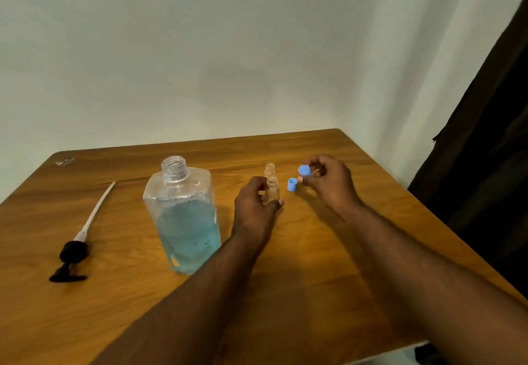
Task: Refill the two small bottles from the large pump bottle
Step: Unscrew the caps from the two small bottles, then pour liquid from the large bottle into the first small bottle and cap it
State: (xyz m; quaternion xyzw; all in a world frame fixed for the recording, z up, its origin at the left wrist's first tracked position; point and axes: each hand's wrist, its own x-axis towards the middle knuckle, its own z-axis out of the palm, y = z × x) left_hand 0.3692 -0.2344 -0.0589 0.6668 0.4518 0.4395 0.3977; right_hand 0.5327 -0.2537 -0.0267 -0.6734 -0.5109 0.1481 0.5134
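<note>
On the wooden desk (pixel 314 264) the left hand (pixel 254 207) had its fingers curled round the near small bottle (pixel 273 190), uncapped. The right hand (pixel 325 182) pinched a blue cap (pixel 304 170); another cap (pixel 292 184) stood between. The large bottle (pixel 183 216) stood left, open, its pump (pixel 75 247) lying farther left.

Bare wooden table (pixel 328 264) is left open across the lower centre and lower right of the frame. Passage at centre left is blocked by the large bottle (pixel 183 216) (uncapped), and the pump head (pixel 73 253) lies at far left.
</note>
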